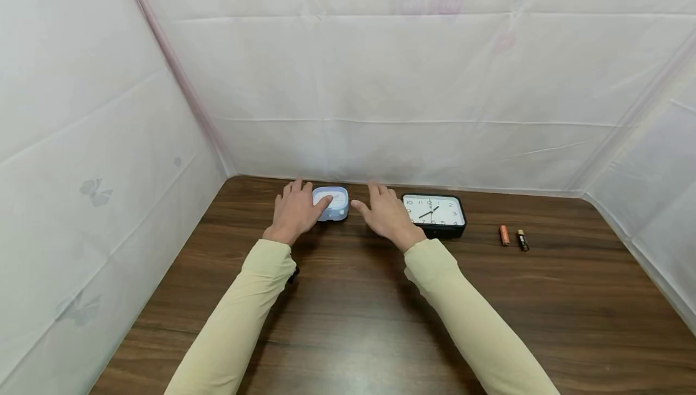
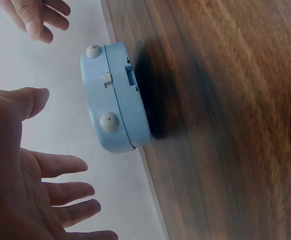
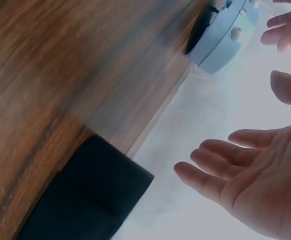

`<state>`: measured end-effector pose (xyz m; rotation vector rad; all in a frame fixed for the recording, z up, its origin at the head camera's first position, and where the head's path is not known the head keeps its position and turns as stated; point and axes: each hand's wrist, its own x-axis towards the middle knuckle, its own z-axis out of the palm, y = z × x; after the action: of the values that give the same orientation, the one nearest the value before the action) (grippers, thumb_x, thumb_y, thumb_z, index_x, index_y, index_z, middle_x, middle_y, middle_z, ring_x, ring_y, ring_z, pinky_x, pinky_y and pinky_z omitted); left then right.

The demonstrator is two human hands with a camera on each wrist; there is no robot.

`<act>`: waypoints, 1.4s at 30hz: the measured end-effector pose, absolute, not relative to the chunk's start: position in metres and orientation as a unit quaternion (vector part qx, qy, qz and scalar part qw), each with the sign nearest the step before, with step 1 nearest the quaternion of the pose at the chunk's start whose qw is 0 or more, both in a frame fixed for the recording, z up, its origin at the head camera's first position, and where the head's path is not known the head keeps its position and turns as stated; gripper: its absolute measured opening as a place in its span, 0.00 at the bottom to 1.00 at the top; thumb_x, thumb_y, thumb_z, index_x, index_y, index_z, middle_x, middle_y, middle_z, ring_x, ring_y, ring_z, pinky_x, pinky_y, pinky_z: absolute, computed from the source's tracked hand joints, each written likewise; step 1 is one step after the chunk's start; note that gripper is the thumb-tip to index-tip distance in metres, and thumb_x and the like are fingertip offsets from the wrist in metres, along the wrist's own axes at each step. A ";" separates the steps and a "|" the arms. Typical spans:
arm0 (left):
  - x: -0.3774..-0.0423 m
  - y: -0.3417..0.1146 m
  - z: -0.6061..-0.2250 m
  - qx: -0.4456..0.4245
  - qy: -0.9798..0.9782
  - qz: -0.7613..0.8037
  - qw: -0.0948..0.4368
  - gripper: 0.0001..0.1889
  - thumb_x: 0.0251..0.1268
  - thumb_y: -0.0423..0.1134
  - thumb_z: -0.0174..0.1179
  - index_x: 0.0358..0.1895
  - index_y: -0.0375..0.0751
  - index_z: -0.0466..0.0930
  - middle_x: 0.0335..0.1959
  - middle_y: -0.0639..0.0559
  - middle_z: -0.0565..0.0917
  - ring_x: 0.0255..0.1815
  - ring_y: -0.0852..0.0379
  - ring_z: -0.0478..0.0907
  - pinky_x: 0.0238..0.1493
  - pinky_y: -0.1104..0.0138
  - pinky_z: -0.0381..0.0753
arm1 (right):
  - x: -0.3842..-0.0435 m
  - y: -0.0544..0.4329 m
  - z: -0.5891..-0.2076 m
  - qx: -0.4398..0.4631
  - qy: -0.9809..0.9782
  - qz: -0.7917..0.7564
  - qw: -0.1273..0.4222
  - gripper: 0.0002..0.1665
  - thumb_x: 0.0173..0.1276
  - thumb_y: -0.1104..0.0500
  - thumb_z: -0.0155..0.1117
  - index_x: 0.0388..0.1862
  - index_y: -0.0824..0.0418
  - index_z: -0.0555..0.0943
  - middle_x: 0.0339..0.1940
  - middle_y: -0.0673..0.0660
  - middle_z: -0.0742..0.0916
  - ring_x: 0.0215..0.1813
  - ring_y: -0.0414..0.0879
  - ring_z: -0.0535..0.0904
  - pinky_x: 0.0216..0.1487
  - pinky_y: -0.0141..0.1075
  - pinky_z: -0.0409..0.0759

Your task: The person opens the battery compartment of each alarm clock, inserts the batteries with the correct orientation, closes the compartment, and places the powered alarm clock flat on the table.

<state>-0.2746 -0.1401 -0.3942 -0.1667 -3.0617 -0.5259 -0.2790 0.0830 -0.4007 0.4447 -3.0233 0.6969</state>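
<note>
A small light blue clock [image 1: 338, 211] lies on the table with its white face up. My left hand [image 1: 293, 209] hovers at its left side, the thumb crossing over the face in the head view. In the left wrist view, the left hand's spread fingers [image 2: 68, 195] are apart from the blue clock [image 2: 118, 97], whose side shows two pale round knobs and a small square piece. My right hand [image 1: 385, 212] is held over the gap between the blue clock and a black-framed rectangular clock [image 1: 435, 211]. Its fingers [image 3: 200, 180] are extended and hold nothing.
To the right lie an orange battery [image 1: 504, 235] and a black battery with a gold end [image 1: 523, 240]. Whitish sheeting [image 1: 348, 81] rises along the back and both sides of the dark wooden table [image 1: 348, 322]. Both clocks sit near the back edge.
</note>
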 end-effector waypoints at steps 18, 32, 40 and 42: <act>-0.274 -0.137 -0.411 -0.035 -0.985 -0.170 0.024 0.31 0.84 0.56 0.51 0.62 0.26 0.80 0.49 0.35 0.85 0.46 0.42 0.84 0.44 0.48 0.84 | -0.281 0.074 -0.412 0.123 -0.941 0.312 -0.049 0.41 0.87 0.42 0.52 0.81 0.72 0.64 0.79 0.71 0.71 0.81 0.64 0.64 0.78 0.55 0.63; -0.281 -0.137 -0.425 0.033 -0.966 -0.255 0.004 0.26 0.85 0.53 0.50 0.58 0.32 0.84 0.48 0.38 0.87 0.44 0.43 0.83 0.42 0.49 0.81 | -0.294 0.062 -0.432 0.090 -0.895 0.423 -0.107 0.35 0.87 0.42 0.48 0.77 0.67 0.71 0.64 0.63 0.84 0.63 0.58 0.81 0.64 0.52 0.78; -0.283 -0.133 -0.424 0.032 -0.958 -0.285 -0.022 0.31 0.82 0.53 0.55 0.72 0.31 0.76 0.65 0.35 0.82 0.61 0.39 0.81 0.58 0.46 0.80 | -0.299 0.064 -0.441 0.066 -0.872 0.475 -0.101 0.34 0.87 0.43 0.49 0.73 0.68 0.74 0.48 0.62 0.86 0.46 0.52 0.83 0.48 0.44 0.82; -0.283 -0.131 -0.423 0.031 -0.956 -0.291 -0.028 0.31 0.81 0.53 0.56 0.72 0.31 0.75 0.65 0.35 0.82 0.62 0.39 0.81 0.59 0.46 0.79 | -0.300 0.065 -0.442 0.062 -0.873 0.473 -0.102 0.34 0.87 0.43 0.50 0.75 0.68 0.73 0.51 0.63 0.86 0.45 0.52 0.83 0.48 0.44 0.82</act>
<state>-0.2829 -0.1307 -0.4233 0.0998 -3.0571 -0.9292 -0.3001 0.0645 -0.4424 0.2097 -2.9353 1.5907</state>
